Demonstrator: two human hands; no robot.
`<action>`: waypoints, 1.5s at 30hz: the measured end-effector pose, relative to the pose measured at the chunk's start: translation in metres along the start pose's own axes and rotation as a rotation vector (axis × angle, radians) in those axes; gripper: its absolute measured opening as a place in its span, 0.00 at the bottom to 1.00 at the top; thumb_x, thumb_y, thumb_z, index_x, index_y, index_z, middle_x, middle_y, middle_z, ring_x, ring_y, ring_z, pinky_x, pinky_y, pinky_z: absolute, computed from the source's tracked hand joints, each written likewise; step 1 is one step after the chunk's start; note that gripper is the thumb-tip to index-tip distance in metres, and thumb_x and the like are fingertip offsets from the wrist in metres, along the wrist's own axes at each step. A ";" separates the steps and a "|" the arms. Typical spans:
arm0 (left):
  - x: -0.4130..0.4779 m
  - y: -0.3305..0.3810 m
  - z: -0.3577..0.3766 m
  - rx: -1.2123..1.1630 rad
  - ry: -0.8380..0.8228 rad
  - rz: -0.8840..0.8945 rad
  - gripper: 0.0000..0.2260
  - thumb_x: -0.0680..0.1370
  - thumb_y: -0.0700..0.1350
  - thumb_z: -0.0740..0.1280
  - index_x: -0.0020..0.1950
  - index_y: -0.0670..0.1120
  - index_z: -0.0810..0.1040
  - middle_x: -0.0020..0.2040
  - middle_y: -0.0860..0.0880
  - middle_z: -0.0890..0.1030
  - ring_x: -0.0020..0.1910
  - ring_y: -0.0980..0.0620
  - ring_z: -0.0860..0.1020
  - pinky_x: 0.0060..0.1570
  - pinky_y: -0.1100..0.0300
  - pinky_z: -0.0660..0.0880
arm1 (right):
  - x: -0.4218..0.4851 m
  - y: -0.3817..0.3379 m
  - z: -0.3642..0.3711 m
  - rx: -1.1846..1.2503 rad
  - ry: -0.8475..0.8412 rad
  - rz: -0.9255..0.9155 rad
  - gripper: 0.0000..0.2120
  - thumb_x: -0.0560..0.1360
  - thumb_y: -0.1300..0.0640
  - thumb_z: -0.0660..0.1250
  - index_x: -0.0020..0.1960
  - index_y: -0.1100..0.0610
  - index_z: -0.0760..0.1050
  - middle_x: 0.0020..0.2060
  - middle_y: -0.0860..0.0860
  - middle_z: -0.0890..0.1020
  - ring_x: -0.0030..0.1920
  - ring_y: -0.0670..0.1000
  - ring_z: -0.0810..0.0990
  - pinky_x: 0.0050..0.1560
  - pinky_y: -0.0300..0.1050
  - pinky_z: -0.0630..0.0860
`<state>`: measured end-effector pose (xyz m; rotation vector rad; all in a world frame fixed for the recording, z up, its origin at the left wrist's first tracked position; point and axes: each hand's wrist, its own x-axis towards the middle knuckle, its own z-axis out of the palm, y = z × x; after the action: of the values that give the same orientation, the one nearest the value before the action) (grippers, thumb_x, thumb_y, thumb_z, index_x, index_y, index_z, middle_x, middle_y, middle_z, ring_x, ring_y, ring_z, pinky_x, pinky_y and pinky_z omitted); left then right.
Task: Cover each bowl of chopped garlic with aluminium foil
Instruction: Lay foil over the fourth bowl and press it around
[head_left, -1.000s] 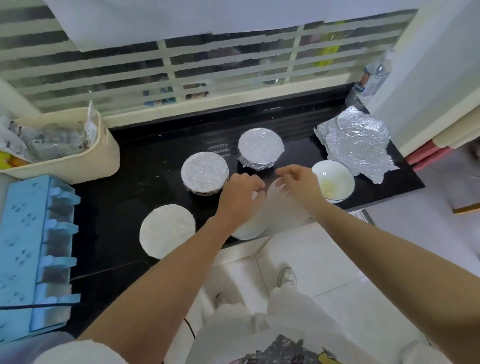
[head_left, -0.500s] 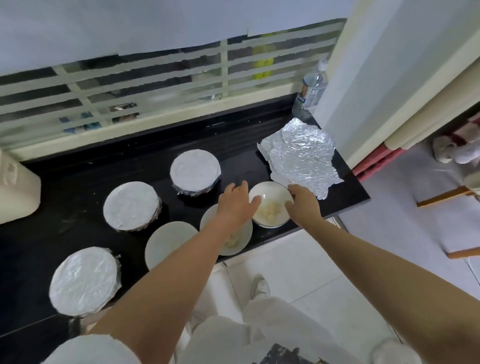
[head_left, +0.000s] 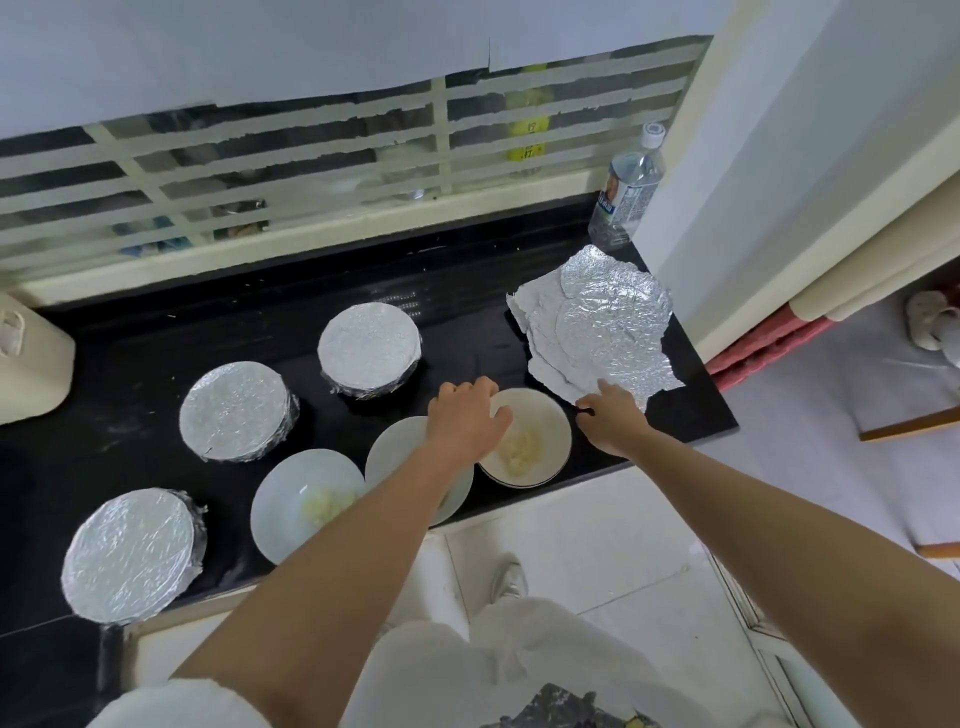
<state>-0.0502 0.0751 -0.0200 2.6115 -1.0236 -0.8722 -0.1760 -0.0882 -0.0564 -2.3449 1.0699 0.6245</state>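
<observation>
On the black window counter (head_left: 130, 374), left grip (head_left: 465, 421) holds a garlic bowl (head_left: 548, 423); right grip (head_left: 613, 423) on foil (head_left: 608, 322) unclear

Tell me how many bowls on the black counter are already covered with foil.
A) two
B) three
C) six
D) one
B: foil tops show on the back bowl, the middle-left bowl and the near-left bowl; the three open bowls have none.

Black counter (head_left: 156, 332), barred window (head_left: 311, 156), tiled floor (head_left: 597, 545).
</observation>
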 end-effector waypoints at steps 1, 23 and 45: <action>0.001 0.000 0.000 -0.004 0.004 -0.005 0.18 0.81 0.53 0.58 0.69 0.47 0.70 0.63 0.46 0.77 0.65 0.43 0.67 0.60 0.51 0.66 | 0.003 0.003 0.002 -0.040 -0.018 0.009 0.21 0.80 0.55 0.56 0.72 0.57 0.68 0.75 0.57 0.59 0.75 0.60 0.57 0.72 0.55 0.60; 0.003 0.006 0.012 -0.060 0.055 -0.015 0.18 0.82 0.51 0.59 0.70 0.45 0.67 0.65 0.46 0.74 0.62 0.46 0.75 0.62 0.50 0.68 | -0.019 0.027 0.010 -0.307 0.090 -0.162 0.13 0.75 0.60 0.60 0.57 0.61 0.76 0.62 0.55 0.72 0.59 0.57 0.74 0.55 0.48 0.68; 0.001 0.002 0.011 -0.093 0.038 0.010 0.19 0.81 0.49 0.60 0.71 0.44 0.67 0.64 0.44 0.75 0.60 0.45 0.75 0.55 0.55 0.70 | -0.021 0.032 -0.031 0.269 0.410 -0.037 0.06 0.76 0.61 0.66 0.52 0.55 0.79 0.47 0.51 0.83 0.49 0.53 0.80 0.46 0.44 0.75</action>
<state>-0.0570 0.0728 -0.0285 2.5338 -0.9622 -0.8437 -0.2071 -0.1133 -0.0272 -2.2942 1.1931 -0.0242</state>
